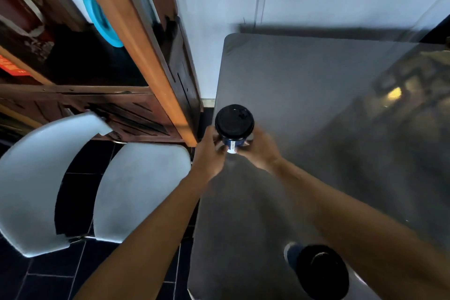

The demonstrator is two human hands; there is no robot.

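**Cup [234, 126] gripped from both sides at the edge of the surface [304, 80]**

Left of the cup stands a white chair [141, 190]. The left hand [208, 156] grips the cup's left side, fingers curled round its dark blue wall below the black lid. The right hand [259, 151] curls round the cup's right side. The cup is at the grey surface's left edge. Right of it and nearer the person, a second lidded cup [319, 270] sits beside the right forearm.
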